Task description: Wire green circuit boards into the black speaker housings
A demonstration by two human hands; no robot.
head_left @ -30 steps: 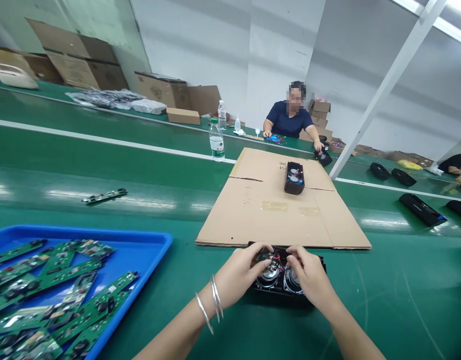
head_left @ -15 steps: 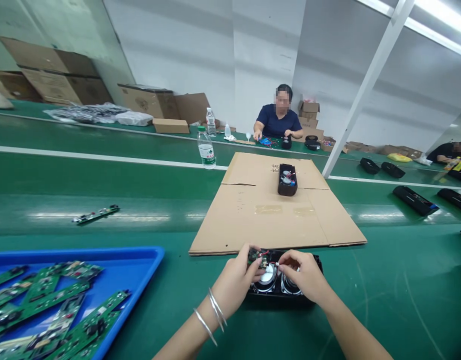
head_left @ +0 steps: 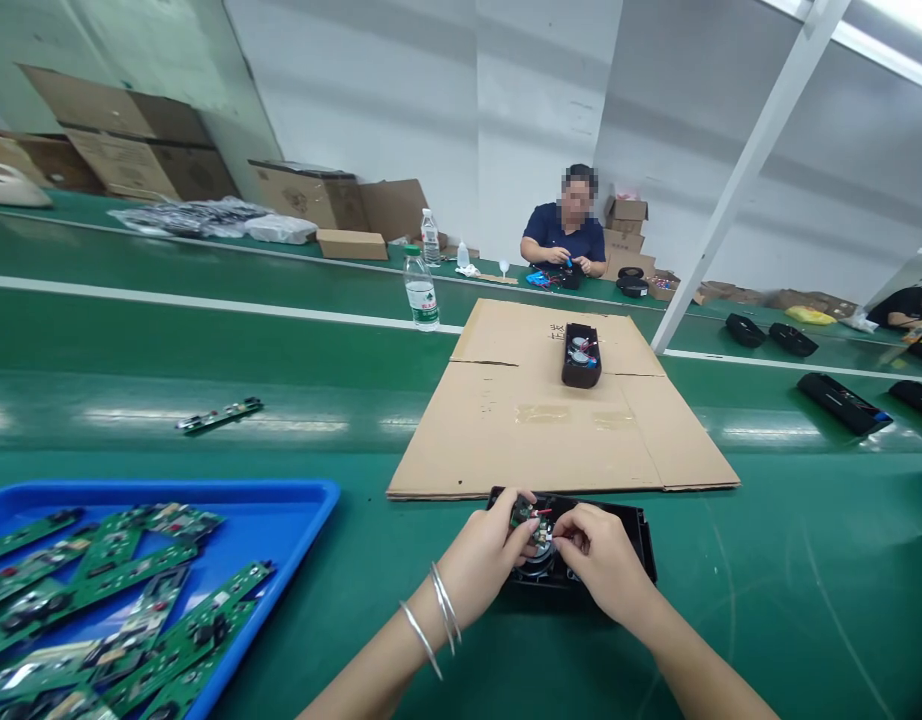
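My left hand [head_left: 498,542] is closed around a small green circuit board [head_left: 522,512] with a red wire on it, held above the open black speaker housing [head_left: 635,530]. Close against the board, my right hand [head_left: 597,552] pinches a small white wire connector [head_left: 549,537]. The connector meets the board's edge; whether it is seated I cannot tell. Beneath my fingers one round speaker driver [head_left: 536,562] shows in part, and my right hand covers the rest of the housing's inside. Silver bangles circle my left wrist.
A blue tray [head_left: 311,510] of circuit boards lies at left, with a single circuit board [head_left: 219,414] beyond it. Ahead, a cardboard sheet [head_left: 498,450] bears another speaker housing [head_left: 582,358]. A water bottle [head_left: 421,295] stands behind; a co-worker [head_left: 562,235] sits opposite.
My right hand has moved left, bringing the connector from a small gap up to the board. Across the table, the co-worker's hands have come together over a black housing.
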